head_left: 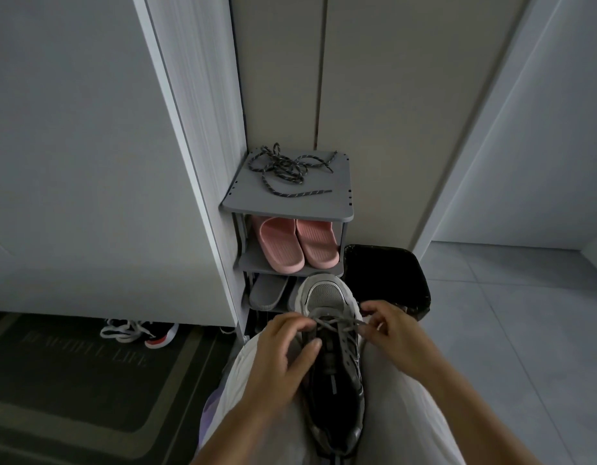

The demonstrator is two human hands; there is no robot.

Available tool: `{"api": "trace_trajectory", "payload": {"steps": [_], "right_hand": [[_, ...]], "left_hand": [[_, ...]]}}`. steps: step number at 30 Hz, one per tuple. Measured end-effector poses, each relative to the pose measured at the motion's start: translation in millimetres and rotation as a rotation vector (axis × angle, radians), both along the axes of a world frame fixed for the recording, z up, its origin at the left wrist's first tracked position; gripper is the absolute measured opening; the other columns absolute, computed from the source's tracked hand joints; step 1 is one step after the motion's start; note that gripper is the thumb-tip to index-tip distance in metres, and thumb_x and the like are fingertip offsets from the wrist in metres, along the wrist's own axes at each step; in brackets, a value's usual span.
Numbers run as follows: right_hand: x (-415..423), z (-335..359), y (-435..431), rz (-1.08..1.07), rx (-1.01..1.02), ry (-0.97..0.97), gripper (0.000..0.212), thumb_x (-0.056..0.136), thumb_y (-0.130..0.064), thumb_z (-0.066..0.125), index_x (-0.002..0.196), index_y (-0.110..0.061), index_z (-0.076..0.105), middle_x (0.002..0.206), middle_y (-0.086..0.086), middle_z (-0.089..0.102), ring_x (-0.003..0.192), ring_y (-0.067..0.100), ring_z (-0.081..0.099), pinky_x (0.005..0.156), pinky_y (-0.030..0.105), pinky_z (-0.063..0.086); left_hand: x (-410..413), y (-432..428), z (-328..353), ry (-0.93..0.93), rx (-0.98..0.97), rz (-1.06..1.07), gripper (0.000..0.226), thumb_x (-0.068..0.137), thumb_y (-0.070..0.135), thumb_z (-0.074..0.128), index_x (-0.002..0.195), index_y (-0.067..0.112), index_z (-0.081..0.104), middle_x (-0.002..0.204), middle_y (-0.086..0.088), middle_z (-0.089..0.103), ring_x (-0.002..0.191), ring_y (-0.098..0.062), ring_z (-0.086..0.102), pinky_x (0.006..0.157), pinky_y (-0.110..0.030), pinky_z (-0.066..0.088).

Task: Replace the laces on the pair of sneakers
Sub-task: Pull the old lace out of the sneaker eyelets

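A grey and black sneaker [334, 374] rests on my lap, toe pointing away from me. A grey lace [337, 325] runs through its front eyelets. My left hand [283, 357] lies on the sneaker's left side, fingers pinching the lace near the toe end. My right hand [391, 327] pinches the lace on the right side. A dark speckled lace [287, 169] lies in a loose tangle on top of the grey shoe rack [330, 209]. Another sneaker [141, 332] with white laces sits on the floor at the left, half under a cabinet.
The rack holds pink slippers [297, 243] on its middle shelf and a grey slipper [267, 292] below. A black-lined bin [387, 280] stands right of the rack. A dark doormat [72, 380] covers the floor at left. Grey tiles [508, 330] lie to the right.
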State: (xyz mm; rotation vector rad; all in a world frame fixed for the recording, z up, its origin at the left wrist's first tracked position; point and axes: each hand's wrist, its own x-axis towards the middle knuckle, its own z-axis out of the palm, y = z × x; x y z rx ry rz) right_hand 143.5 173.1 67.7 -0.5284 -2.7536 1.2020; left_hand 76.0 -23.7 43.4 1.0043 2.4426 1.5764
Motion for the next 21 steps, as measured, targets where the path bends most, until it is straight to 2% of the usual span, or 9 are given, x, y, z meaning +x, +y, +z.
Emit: {"api": "trace_trajectory", "payload": {"steps": [4, 5, 7, 9, 11, 15, 18, 20, 21], "right_hand": [[-17.6, 4.2, -19.1, 0.167, 0.198, 0.133, 0.016, 0.086, -0.018, 0.062, 0.100, -0.016, 0.067, 0.091, -0.003, 0.055, 0.077, -0.003, 0.049, 0.071, 0.007, 0.037], [-22.4, 6.1, -22.7, 0.213, 0.236, 0.106, 0.018, 0.085, -0.019, 0.062, 0.102, -0.017, 0.068, 0.094, -0.001, 0.056, 0.082, 0.002, 0.052, 0.073, 0.011, 0.039], [-32.4, 14.0, -25.7, 0.258, 0.312, -0.014, 0.022, 0.085, -0.023, 0.061, 0.105, -0.018, 0.067, 0.102, 0.004, 0.057, 0.097, 0.016, 0.056, 0.083, 0.028, 0.044], [-40.8, 24.9, -24.8, 0.287, 0.374, -0.133, 0.023, 0.084, -0.024, 0.061, 0.106, -0.017, 0.066, 0.108, 0.007, 0.058, 0.103, 0.023, 0.056, 0.088, 0.035, 0.044], [-46.3, 32.7, -24.1, 0.320, 0.417, -0.177, 0.022, 0.083, -0.024, 0.061, 0.101, -0.013, 0.066, 0.107, 0.009, 0.059, 0.101, 0.025, 0.057, 0.086, 0.035, 0.045], [-46.9, 31.9, -19.8, 0.353, 0.395, -0.135, 0.018, 0.081, -0.025, 0.062, 0.092, -0.011, 0.065, 0.095, 0.004, 0.057, 0.087, 0.018, 0.056, 0.077, 0.027, 0.043], [-30.9, 20.3, -4.1, 0.180, 0.030, -0.049, 0.002, 0.081, -0.012, 0.066, 0.079, -0.012, 0.065, 0.076, -0.003, 0.057, 0.066, 0.005, 0.051, 0.064, 0.013, 0.040], [-15.3, 9.6, 3.0, 0.033, -0.209, -0.004, 0.014, 0.082, -0.009, 0.067, 0.072, -0.017, 0.061, 0.066, -0.005, 0.057, 0.057, -0.001, 0.048, 0.058, 0.010, 0.039], [-9.5, 4.1, 2.7, -0.014, -0.275, 0.010, 0.015, 0.082, -0.008, 0.067, 0.072, -0.018, 0.061, 0.065, -0.005, 0.057, 0.057, 0.000, 0.047, 0.057, 0.010, 0.039]], "left_hand": [[-29.2, 16.7, 23.3, 0.216, -0.315, -0.094, 0.034, 0.083, 0.038, 0.055, 0.106, 0.016, 0.067, 0.099, -0.003, 0.057, 0.097, -0.018, 0.054, 0.083, -0.022, 0.039], [-34.4, 21.8, 30.5, 0.236, -0.450, -0.141, 0.031, 0.085, 0.034, 0.057, 0.109, 0.016, 0.066, 0.101, -0.005, 0.056, 0.099, -0.019, 0.053, 0.084, -0.025, 0.039], [-40.9, 33.6, 46.5, 0.338, -0.716, -0.209, 0.028, 0.087, 0.031, 0.057, 0.109, 0.015, 0.063, 0.106, -0.006, 0.056, 0.104, -0.021, 0.050, 0.086, -0.031, 0.038], [-44.8, 42.5, 52.4, 0.431, -0.841, -0.249, 0.024, 0.089, 0.029, 0.055, 0.106, 0.013, 0.061, 0.108, -0.006, 0.057, 0.105, -0.023, 0.052, 0.087, -0.034, 0.037], [-46.8, 44.1, 49.3, 0.429, -0.813, -0.258, 0.022, 0.090, 0.027, 0.053, 0.106, 0.013, 0.059, 0.109, -0.006, 0.058, 0.106, -0.024, 0.053, 0.087, -0.035, 0.038], [-49.5, 30.8, 43.7, 0.178, -0.608, -0.250, 0.019, 0.090, 0.025, 0.055, 0.100, 0.010, 0.060, 0.101, -0.004, 0.057, 0.097, -0.019, 0.053, 0.086, -0.033, 0.039], [-52.8, 15.8, 36.6, -0.151, -0.392, -0.239, 0.006, 0.089, 0.018, 0.058, 0.086, 0.014, 0.061, 0.081, 0.005, 0.055, 0.077, -0.009, 0.052, 0.074, -0.021, 0.039], [-49.2, 8.7, 30.9, -0.323, -0.261, -0.217, 0.010, 0.088, 0.015, 0.059, 0.079, 0.019, 0.059, 0.075, 0.006, 0.056, 0.071, -0.005, 0.051, 0.071, -0.019, 0.040], [-47.1, 7.3, 27.2, -0.344, -0.221, -0.204, 0.012, 0.088, 0.013, 0.059, 0.078, 0.021, 0.059, 0.074, 0.006, 0.056, 0.070, -0.003, 0.051, 0.070, -0.017, 0.040]]}}
